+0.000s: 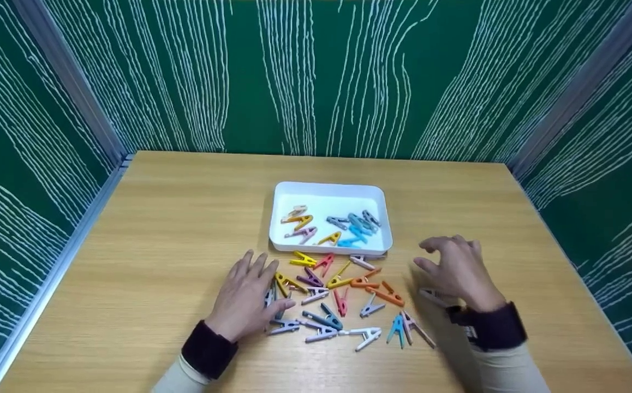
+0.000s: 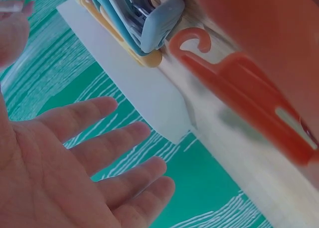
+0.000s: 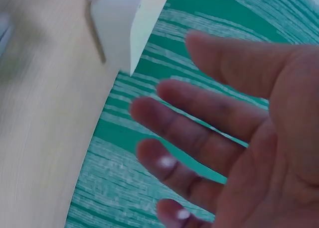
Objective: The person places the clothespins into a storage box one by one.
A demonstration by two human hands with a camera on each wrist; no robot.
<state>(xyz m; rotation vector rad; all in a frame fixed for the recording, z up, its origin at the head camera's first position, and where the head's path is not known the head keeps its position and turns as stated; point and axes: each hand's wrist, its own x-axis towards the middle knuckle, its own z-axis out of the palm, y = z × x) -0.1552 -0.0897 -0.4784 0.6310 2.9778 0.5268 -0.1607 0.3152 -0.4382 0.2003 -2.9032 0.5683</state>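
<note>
Plastic clothespins in many colours lie scattered on the wooden table. My left hand [image 1: 246, 297] hovers over the left edge of the spread, fingers extended, with a yellow clothespin [image 1: 290, 284] beside its fingertips. In the left wrist view that hand's palm [image 2: 65, 173] is bare, and an orange clothespin [image 2: 234, 88] with a hooked end and a grey-blue clothespin [image 2: 154, 24] show close by. Right of the spread, my right hand [image 1: 458, 270] is raised above the table near a grey clothespin [image 1: 433, 296]. Its fingers [image 3: 192, 138] are loosely spread and hold nothing.
A white tray [image 1: 327, 188] stands behind the spread, with yellow, pink, blue and grey clothespins inside. A light clothespin [image 1: 362, 262] lies against its front side. Green panels with white lines [image 1: 349, 82] rise behind the table's far edge and both sides.
</note>
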